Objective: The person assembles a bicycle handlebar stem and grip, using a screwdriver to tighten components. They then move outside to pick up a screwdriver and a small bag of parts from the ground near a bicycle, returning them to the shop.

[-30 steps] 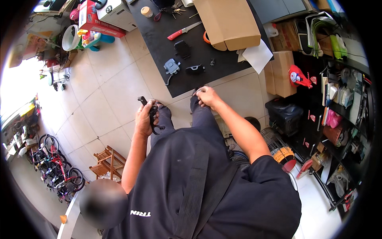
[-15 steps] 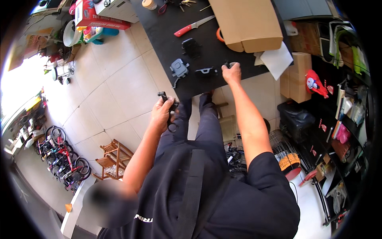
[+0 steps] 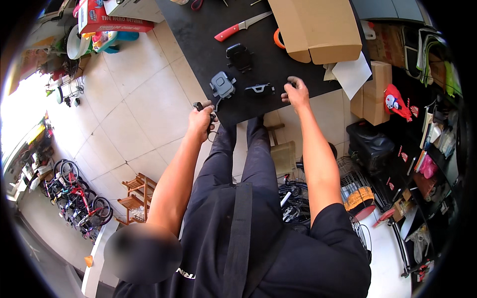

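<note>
My left hand [image 3: 199, 120] is closed around a black bracket-like part [image 3: 210, 118], just off the table's near left corner. A thin black ring [image 3: 212, 136] hangs below that hand. My right hand [image 3: 296, 92] is over the table's near edge with its fingers curled; a small dark spot shows between them, too small to name. Between the hands, on the black table [image 3: 198, 54], lie a grey phone holder [image 3: 223, 85] and a black clamp-like piece with a light edge [image 3: 260, 89]. Farther back rests a black phone holder [image 3: 239, 57].
A red-handled knife [image 3: 242, 27] lies on the table, left of an orange ring [image 3: 278, 38] and an open cardboard box [image 3: 318, 32]. White paper [image 3: 352, 74] overhangs the right edge. A stool [image 3: 279, 156] stands under the table's near side; wooden chairs [image 3: 137, 196] stand at left.
My left hand has moved slightly up toward the table corner with the black part. My right hand has shifted a little right, and its fingers have loosened. The view has shifted slightly.
</note>
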The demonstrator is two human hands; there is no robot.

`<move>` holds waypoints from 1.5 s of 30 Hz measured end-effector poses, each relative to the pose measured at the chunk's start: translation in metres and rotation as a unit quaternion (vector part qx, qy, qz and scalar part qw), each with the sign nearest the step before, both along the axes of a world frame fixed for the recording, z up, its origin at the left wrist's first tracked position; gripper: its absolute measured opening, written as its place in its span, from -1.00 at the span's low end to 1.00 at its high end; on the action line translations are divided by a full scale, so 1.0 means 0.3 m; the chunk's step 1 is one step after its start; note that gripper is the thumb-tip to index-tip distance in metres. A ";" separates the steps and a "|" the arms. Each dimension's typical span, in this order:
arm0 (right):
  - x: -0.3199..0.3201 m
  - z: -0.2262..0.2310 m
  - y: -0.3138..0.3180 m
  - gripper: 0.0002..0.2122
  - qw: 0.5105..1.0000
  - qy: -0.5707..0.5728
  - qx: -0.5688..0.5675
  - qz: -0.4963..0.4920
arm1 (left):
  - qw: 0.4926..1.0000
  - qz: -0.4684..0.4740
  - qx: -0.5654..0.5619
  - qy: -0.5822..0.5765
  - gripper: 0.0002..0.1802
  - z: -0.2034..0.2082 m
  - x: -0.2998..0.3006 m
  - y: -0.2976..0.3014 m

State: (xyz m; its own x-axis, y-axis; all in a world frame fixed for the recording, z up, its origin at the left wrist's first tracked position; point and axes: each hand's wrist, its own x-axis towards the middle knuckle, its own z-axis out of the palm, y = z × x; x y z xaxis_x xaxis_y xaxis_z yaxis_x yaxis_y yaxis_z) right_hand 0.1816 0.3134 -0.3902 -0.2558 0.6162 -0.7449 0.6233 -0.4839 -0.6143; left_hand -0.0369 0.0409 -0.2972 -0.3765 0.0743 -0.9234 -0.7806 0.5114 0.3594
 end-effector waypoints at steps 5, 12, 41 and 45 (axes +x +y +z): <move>0.041 0.028 -0.054 -0.74 0.977 0.081 -0.140 -0.136 | 1.000 0.007 0.006 -0.005 -0.51 -0.059 -0.020 0.041; -0.101 0.121 -0.058 -0.45 0.943 -0.058 0.145 0.295 | 0.996 0.085 -0.002 -0.030 -0.66 -0.135 -0.042 0.111; -0.375 0.184 0.134 -0.61 0.978 0.075 0.010 0.194 | 0.982 0.119 0.129 -0.073 -0.69 -0.110 -0.080 -0.062; -0.412 0.196 0.061 -0.55 0.904 0.070 0.162 0.389 | 0.983 0.105 0.133 -0.074 -0.69 -0.132 -0.087 -0.034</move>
State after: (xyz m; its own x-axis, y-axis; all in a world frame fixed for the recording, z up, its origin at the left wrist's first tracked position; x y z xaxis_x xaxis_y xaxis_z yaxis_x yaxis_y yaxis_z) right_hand 0.0580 0.3317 -0.3314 -0.7833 0.3899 -0.4842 0.6030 0.2873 -0.7442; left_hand -0.0629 0.0305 -0.3369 -0.2731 0.2553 -0.9275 -0.9126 0.2362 0.3337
